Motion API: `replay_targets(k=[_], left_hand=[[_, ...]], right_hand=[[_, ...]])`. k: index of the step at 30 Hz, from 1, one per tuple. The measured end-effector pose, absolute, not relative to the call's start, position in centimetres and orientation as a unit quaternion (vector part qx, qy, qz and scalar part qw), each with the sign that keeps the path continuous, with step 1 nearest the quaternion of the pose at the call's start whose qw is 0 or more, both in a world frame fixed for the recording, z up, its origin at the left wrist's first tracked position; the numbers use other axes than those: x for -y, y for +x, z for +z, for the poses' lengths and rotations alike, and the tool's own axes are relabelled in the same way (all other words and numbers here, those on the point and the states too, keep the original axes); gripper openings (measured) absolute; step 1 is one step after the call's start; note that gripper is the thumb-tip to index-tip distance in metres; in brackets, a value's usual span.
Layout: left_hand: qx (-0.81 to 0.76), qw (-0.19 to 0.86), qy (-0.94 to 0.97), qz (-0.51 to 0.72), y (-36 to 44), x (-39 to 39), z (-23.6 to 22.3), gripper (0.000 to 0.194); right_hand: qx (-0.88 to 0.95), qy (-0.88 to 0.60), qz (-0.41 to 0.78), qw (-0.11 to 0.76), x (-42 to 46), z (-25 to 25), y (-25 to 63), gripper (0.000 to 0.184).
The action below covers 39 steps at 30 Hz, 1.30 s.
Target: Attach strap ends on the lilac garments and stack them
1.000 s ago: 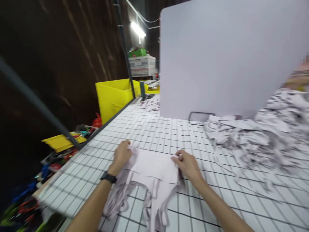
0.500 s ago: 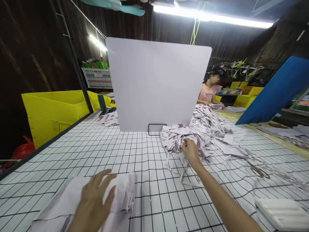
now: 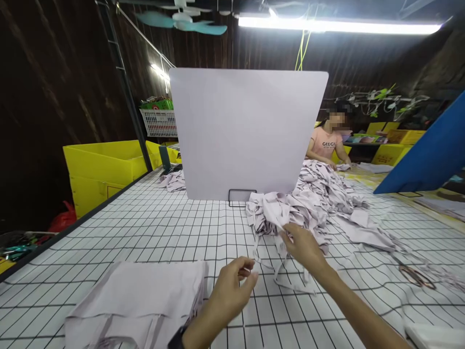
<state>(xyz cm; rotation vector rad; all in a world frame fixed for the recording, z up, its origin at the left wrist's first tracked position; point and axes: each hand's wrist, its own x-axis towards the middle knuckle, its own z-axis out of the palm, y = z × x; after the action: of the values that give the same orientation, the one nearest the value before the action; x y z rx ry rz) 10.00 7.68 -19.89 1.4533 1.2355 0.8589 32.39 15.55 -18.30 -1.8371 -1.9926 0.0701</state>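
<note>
My right hand [image 3: 301, 245] is closed in a pinch on a pale lilac cloth piece [image 3: 274, 209], which lifts off the near side of a crumpled heap of the same cloth [image 3: 312, 206]. Thin straps trail from the heap onto the table. My left hand [image 3: 232, 286], a dark band at its wrist, hovers over the table with curled fingers, thumb apart and nothing in it. To its left lies a flat, neat stack of pale lilac cloth bags [image 3: 145, 286], strap loops toward me.
Behind the heap a large white board [image 3: 247, 131] stands upright in a wire stand [image 3: 241, 190]. Scissors [image 3: 416, 275] lie at the right, near a leaning blue board [image 3: 428, 150]. Yellow bins [image 3: 105, 169] border the left edge. Another person [image 3: 329, 140] works at the far right.
My left hand has left the cloth stack and moved right, toward the heap. My right hand has drawn back slightly, pulling a cloth piece up from the heap. The view has shifted left.
</note>
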Motion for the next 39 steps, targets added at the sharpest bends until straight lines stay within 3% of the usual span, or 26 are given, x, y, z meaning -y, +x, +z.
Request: replay_targets(k=[3, 5, 7, 13, 16, 19, 25, 30, 33, 36, 39], left_hand=[[-0.429, 0.71, 0.389, 0.4, 12.1, -8.0, -20.2, 0.043], [-0.394, 0.759, 0.281, 0.435, 12.9, -7.2, -21.1, 0.05], [-0.421, 0.751, 0.223, 0.457, 12.7, -5.6, -22.2, 0.055], [-0.498, 0.695, 0.284, 0.434, 8.9, -1.2, -23.6, 0.056], [-0.516, 0.666, 0.341, 0.417, 7.9, -0.8, -23.7, 0.045], [-0.534, 0.621, 0.425, 0.386, 7.9, -0.8, -23.6, 0.034], [-0.632, 0.31, 0.648, 0.292, 8.4, -1.1, -21.6, 0.035], [-0.499, 0.225, 0.811, 0.206, 12.8, -3.9, -20.5, 0.022], [-0.47, 0.164, 0.854, 0.151, 16.5, -6.0, -20.9, 0.027], [-0.497, 0.151, 0.84, 0.156, 18.1, -7.4, -20.9, 0.019], [-0.511, 0.155, 0.823, 0.194, 17.4, -8.2, -19.5, 0.02]], right_hand=[[0.769, -0.59, 0.08, 0.231, -7.5, -20.8, 30.3, 0.025], [0.792, -0.517, 0.143, 0.29, -2.6, -22.3, 29.3, 0.026], [0.8, -0.476, 0.216, 0.294, 1.2, -23.0, 29.1, 0.025], [0.767, -0.48, 0.344, 0.25, 3.2, -22.3, 31.7, 0.018], [0.707, -0.583, 0.277, 0.288, -0.7, -22.7, 32.6, 0.032], [0.66, -0.652, 0.213, 0.306, -5.0, -23.3, 32.6, 0.032], [0.632, -0.684, 0.205, 0.302, -7.0, -24.1, 32.7, 0.043], [0.596, -0.706, 0.15, 0.352, -6.4, -25.6, 33.7, 0.028], [0.612, -0.685, 0.126, 0.375, -7.4, -26.0, 33.7, 0.032], [0.646, -0.644, 0.119, 0.391, -8.2, -25.0, 33.8, 0.019], [0.674, -0.603, 0.128, 0.407, -8.2, -22.7, 34.4, 0.017]])
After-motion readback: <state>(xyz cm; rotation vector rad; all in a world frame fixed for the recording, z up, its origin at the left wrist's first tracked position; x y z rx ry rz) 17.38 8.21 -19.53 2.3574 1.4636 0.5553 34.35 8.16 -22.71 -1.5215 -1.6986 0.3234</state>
